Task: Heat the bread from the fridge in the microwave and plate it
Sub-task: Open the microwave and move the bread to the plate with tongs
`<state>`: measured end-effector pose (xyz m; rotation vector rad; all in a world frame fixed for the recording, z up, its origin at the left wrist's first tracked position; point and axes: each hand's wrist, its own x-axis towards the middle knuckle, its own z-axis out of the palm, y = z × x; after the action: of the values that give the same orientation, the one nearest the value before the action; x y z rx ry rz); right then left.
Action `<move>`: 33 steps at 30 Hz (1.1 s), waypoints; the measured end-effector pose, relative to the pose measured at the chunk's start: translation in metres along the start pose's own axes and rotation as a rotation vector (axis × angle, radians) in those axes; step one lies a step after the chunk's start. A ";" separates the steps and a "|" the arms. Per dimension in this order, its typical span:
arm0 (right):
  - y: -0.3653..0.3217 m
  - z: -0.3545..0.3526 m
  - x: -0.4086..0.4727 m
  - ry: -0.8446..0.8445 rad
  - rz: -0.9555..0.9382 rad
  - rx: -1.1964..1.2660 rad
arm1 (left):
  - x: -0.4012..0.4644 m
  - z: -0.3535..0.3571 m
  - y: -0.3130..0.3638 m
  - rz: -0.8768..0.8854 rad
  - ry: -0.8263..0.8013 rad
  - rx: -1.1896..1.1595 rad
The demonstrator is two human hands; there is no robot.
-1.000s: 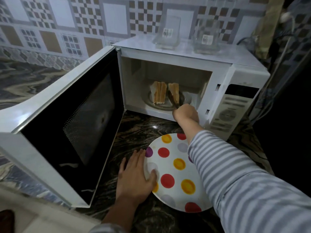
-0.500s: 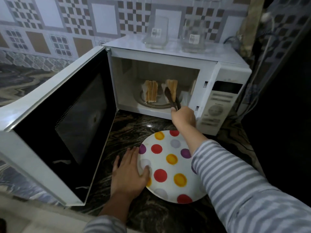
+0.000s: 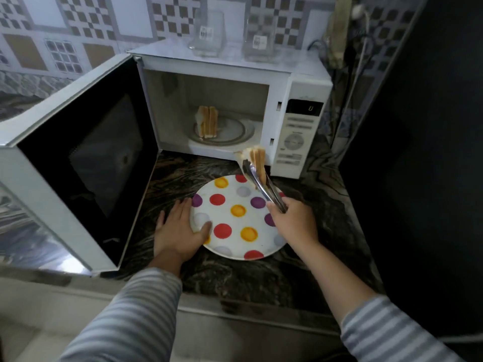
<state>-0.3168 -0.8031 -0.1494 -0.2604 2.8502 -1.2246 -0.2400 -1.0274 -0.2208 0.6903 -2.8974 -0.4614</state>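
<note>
The white microwave (image 3: pixel 300 82) stands with its door (image 3: pixel 78 163) swung wide to the left. On its glass turntable (image 3: pixel 235 131) a stack of bread slices (image 3: pixel 207 121) stands on edge. My right hand (image 3: pixel 294 223) grips metal tongs (image 3: pixel 264 188) that pinch a second stack of bread slices (image 3: pixel 254 159), held in the air over the far rim of the polka-dot plate (image 3: pixel 230 220). My left hand (image 3: pixel 179 231) lies flat on the counter, its thumb pressing the plate's left rim.
Two clear glass containers (image 3: pixel 209 32) (image 3: pixel 261 37) sit on top of the microwave. The open door blocks the counter to the left. A cable (image 3: pixel 363 48) hangs behind the microwave on the right, beside a dark wall (image 3: pixel 418 152). The dark marbled counter (image 3: pixel 235 278) ends at a front edge.
My right hand has pulled back out of the microwave with the tongs, carrying the right stack of bread out and over the plate. The left hand stays on the plate's rim.
</note>
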 end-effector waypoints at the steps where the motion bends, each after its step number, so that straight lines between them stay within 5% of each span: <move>1: 0.006 -0.003 -0.007 -0.002 -0.001 -0.021 | 0.000 -0.001 0.001 0.004 -0.002 0.003; 18: 0.049 -0.010 -0.052 0.003 -0.009 -0.251 | 0.002 0.002 -0.002 0.008 0.003 0.040; 33: 0.015 -0.033 -0.040 0.094 -0.090 -0.233 | 0.004 -0.004 -0.002 0.007 -0.040 -0.025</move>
<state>-0.2828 -0.7629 -0.1394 -0.3491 3.0959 -0.9394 -0.2417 -1.0321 -0.2180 0.6747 -2.9248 -0.5164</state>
